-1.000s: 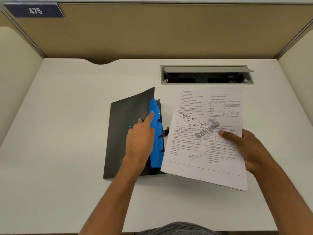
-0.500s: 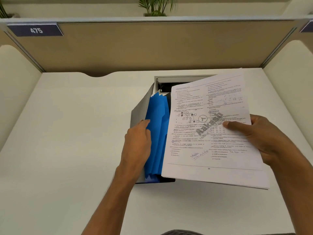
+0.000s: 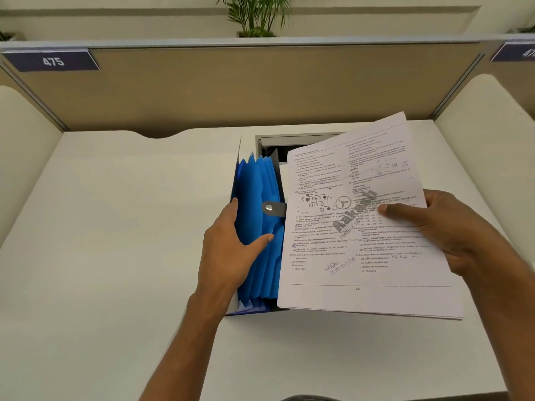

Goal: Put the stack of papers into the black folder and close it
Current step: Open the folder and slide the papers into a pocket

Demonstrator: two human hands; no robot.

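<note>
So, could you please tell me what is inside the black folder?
Inside the black folder only blue dividers show, held open by the left hand. The stack of papers, held in the right hand, covers its right side.

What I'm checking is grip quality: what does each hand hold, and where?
The right hand pinches the stack of papers at its right edge; the left hand grips the black folder by its raised cover and blue pockets.
</note>
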